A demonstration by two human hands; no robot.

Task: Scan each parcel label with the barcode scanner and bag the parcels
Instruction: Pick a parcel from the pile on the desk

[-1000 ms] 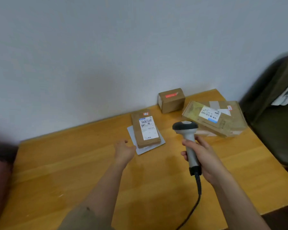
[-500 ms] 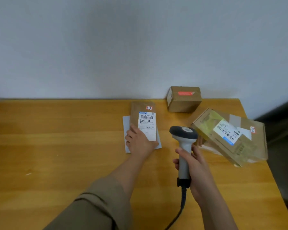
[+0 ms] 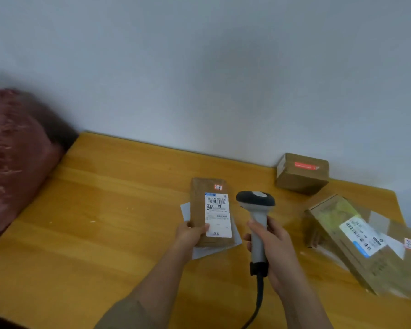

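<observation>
A flat brown parcel (image 3: 198,205) with a white barcode label (image 3: 217,214) lies on a white sheet on the wooden table (image 3: 105,222). My left hand (image 3: 190,233) grips its near left corner, thumb on the label's lower edge. My right hand (image 3: 274,248) holds the handle of a grey barcode scanner (image 3: 256,210), upright just right of the parcel, its dark head level with the label. A cable hangs down from the handle.
A small brown box (image 3: 301,173) with a red sticker stands by the wall. A large flat carton (image 3: 365,243) with a white label lies at the right. A dark red cushion (image 3: 12,167) borders the table's left end.
My left hand reached the flat parcel, lay on it, and now grips its near corner with the thumb on the label. The scanner stays upright beside it. My view swung left.
</observation>
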